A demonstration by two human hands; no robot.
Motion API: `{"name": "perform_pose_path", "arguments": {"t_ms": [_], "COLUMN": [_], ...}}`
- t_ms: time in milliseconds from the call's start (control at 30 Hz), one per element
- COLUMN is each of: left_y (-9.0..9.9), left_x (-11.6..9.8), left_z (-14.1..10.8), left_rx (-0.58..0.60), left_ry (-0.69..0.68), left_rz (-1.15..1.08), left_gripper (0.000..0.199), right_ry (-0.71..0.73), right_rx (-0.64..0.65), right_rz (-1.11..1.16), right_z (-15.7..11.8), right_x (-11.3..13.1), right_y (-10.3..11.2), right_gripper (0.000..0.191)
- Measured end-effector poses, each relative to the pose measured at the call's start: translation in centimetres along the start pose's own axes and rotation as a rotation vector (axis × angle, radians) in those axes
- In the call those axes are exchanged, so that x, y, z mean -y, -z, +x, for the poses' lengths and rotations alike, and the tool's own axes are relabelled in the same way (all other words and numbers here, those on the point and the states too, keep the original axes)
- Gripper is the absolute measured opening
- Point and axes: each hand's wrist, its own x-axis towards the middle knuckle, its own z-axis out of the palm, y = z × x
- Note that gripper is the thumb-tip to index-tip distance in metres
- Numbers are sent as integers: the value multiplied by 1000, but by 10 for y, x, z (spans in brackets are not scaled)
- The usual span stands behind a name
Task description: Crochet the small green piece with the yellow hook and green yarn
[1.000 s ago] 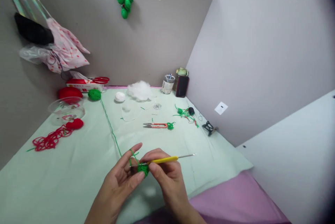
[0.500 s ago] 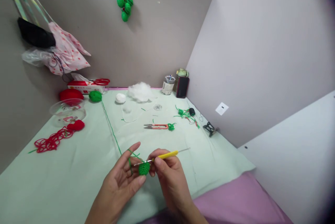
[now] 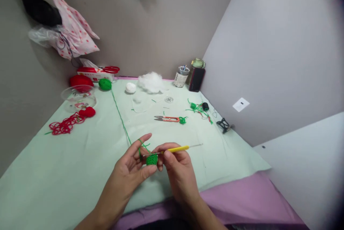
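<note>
My left hand (image 3: 133,165) grips a small green crocheted piece (image 3: 152,159) between thumb and fingers, with green yarn looped over its raised index finger. That yarn (image 3: 120,114) runs back to a green ball (image 3: 105,84) near the wall. Closed around a yellow-handled crochet hook (image 3: 177,149), my right hand (image 3: 177,165) is just right of the green piece. The hook's metal shaft lies across the top edge of the piece, its tip near my left fingers.
Orange snips (image 3: 170,119) lie beyond my hands. Red yarn (image 3: 66,124) and a clear plastic container (image 3: 77,97) are at left. White stuffing (image 3: 151,82), a pen cup (image 3: 181,77) and a phone (image 3: 197,79) stand at the back. Green scraps (image 3: 199,108) and a black stand (image 3: 224,125) are at right.
The camera view has tilted downward and shifted left, so the table and hands appear higher and farther right. Both hands keep nearly the same grip on the piece and hook.
</note>
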Motion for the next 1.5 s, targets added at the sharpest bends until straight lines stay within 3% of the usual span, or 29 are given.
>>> {"name": "perform_pose_path", "arguments": {"t_ms": [167, 400, 633, 767, 933, 1300, 1500], "left_y": [5, 5, 6, 10, 13, 5, 7], "left_x": [1, 1, -1, 3, 4, 8, 4], "left_z": [1, -1, -1, 1, 2, 3, 5], "left_rx": [2, 33, 72, 62, 5, -27, 69], "left_ry": [-16, -58, -5, -46, -101, -43, 84], "left_rz": [45, -52, -137, -2, 158, -15, -196], "left_gripper": [72, 55, 62, 69, 64, 65, 76], "right_ry": [-95, -90, -70, -71, -49, 238, 139], "right_rx": [-10, -37, -71, -82, -86, 27, 8], "right_rz": [82, 87, 95, 83, 47, -180, -55], "right_z": [2, 3, 3, 2, 0, -7, -5], "right_x": [-2, -2, -1, -2, -4, -9, -7], "right_y": [-1, -2, -2, -3, -4, 1, 0], "right_gripper": [25, 25, 23, 22, 24, 11, 17]}}
